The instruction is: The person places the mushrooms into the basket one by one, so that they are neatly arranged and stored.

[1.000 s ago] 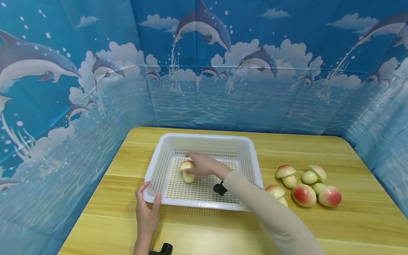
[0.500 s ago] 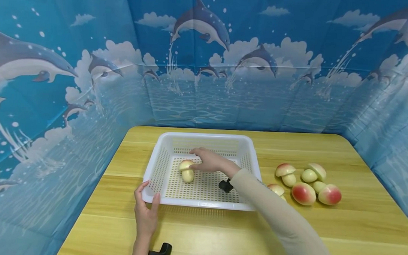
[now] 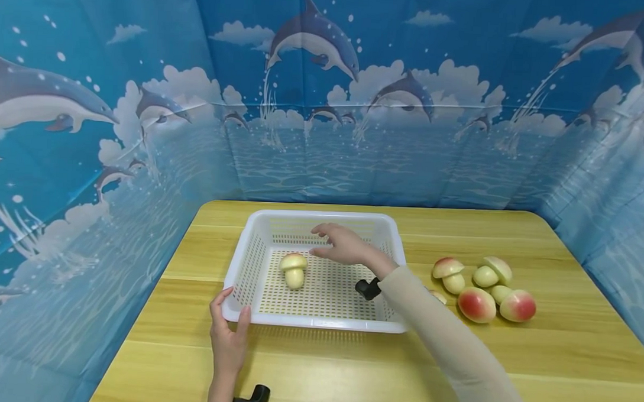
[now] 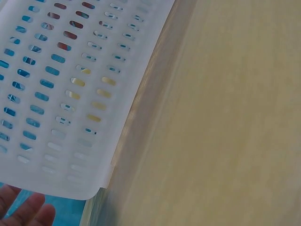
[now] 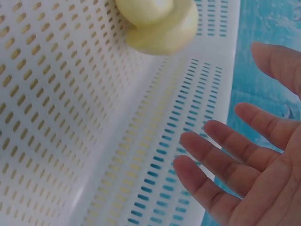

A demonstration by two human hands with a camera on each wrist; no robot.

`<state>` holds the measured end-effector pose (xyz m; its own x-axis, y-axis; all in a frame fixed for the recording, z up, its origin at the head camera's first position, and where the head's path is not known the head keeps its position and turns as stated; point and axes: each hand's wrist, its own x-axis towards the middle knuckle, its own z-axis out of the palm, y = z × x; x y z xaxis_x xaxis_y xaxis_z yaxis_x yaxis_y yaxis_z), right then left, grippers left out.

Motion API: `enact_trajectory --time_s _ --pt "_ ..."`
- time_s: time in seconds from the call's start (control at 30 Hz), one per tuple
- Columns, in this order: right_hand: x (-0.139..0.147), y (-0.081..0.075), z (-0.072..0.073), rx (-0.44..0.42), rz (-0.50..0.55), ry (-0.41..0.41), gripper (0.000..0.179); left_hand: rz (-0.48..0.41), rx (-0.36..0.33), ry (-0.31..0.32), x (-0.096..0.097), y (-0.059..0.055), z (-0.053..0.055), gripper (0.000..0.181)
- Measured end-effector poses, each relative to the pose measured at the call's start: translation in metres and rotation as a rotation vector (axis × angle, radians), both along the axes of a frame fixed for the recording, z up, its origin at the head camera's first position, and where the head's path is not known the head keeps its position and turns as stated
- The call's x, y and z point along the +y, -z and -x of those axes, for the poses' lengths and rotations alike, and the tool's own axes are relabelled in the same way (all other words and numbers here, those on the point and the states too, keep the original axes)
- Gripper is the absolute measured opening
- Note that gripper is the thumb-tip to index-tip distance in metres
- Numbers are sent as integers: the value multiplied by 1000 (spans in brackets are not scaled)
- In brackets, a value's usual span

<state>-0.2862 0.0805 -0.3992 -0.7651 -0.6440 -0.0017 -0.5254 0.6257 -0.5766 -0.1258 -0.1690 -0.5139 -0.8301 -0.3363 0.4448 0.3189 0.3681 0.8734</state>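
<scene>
A mushroom (image 3: 294,271) with a pale stem and red-tinged cap lies inside the white slotted basket (image 3: 344,324). My right hand (image 3: 343,244) hovers over the basket just right of the mushroom, fingers spread and holding nothing. In the right wrist view the hand (image 5: 249,160) shows relaxed fingers, apart from the mushroom (image 5: 164,30) at the top. At the basket's near left corner, my left hand (image 3: 228,339) holds the rim between thumb and fingers. Only the fingers of the left hand (image 4: 26,209) appear in the left wrist view, beside the basket wall (image 4: 61,174).
To the right of the basket, several more mushrooms (image 3: 477,305) lie grouped on the wooden table (image 3: 578,346). My right sleeve (image 3: 445,341) partly covers one mushroom (image 3: 439,297). A blue dolphin-print curtain (image 3: 323,159) surrounds the table at the back and sides.
My right hand has let go of the mushroom in the basket and moved up and to the right. The mushroom stays on the basket floor; my left hand remains at the corner.
</scene>
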Motion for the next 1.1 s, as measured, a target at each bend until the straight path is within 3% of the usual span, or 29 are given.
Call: enact_trajectory --time_s 0.23,0.47,0.57,0.8,1.1 --pt "19 -11 -3 0 54 61 55 3 -6 1 -2 0 -1 50" --pt "40 -19 -6 62 89 120 57 0 -18 1 -1 -2 -3 50" --pt "50 -21 -8 83 106 144 55 -4 -22 3 1 -8 -4 51" --pt "76 -23 -13 123 135 209 58 11 -27 5 12 -38 -16 48" --pt "107 -32 -22 127 156 261 65 6 -16 8 12 -40 -16 48"
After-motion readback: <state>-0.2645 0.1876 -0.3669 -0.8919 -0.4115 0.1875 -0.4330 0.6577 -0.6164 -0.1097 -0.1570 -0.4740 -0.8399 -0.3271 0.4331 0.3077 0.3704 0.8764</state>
